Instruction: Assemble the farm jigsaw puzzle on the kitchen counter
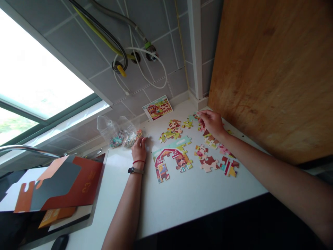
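My right hand point(212, 122) is over the far right of the loose pieces, its fingers pinched at a light green puzzle piece point(194, 117). My left hand point(139, 149) rests on the counter with curled fingers, beside the clear bags; what it holds, if anything, is hidden. Between my hands lies a partly joined puzzle point(170, 150) with a red barn, its middle open. Above it sits a heap of green and brown pieces point(171, 132). Cow-patterned pieces point(208, 163) and a red-and-white piece point(229, 167) lie to its right, some partly under my right forearm.
A farm picture card point(158, 108) leans against the tiled wall. Clear plastic bags of pieces point(117, 138) stand left of it. An orange-and-grey cardboard box point(65, 184) is at the left over the sink. Hoses point(111, 45) hang above; a wooden panel point(270, 76) bounds the right side.
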{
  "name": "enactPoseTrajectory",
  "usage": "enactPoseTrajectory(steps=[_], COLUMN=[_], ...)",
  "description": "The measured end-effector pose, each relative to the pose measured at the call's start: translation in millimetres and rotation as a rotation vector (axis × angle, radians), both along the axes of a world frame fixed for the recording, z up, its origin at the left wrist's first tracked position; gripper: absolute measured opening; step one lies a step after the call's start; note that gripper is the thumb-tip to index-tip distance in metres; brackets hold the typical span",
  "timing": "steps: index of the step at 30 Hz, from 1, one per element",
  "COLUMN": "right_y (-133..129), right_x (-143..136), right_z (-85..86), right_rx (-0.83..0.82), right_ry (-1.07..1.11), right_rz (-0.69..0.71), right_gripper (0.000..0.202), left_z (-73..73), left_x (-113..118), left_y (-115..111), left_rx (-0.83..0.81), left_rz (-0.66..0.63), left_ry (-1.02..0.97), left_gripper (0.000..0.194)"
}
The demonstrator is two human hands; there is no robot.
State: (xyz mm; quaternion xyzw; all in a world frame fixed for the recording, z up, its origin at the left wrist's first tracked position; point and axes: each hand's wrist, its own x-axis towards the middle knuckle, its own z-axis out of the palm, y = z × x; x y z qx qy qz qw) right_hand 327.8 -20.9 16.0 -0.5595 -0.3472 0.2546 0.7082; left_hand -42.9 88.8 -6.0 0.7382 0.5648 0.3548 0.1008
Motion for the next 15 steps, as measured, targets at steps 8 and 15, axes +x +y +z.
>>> enactPoseTrajectory(steps=[8, 15], right_y=[-1.5, 0.6], right_x=[1.2, 1.8], right_z=[0.6, -2.1], right_rx=[0.003, -0.015], right_ry=[0.01, 0.015], right_rz=[0.005, 0.02], right_gripper=[0.033, 0.036], left_z=[-0.7, -5.7], left_x=[-8.5, -4.7], left_y=[5.4, 4.9], left_rx=[0.04, -0.04], left_rz=[0.202, 0.092], left_ry=[-0.218, -0.344], left_gripper=[0.027, 0.027])
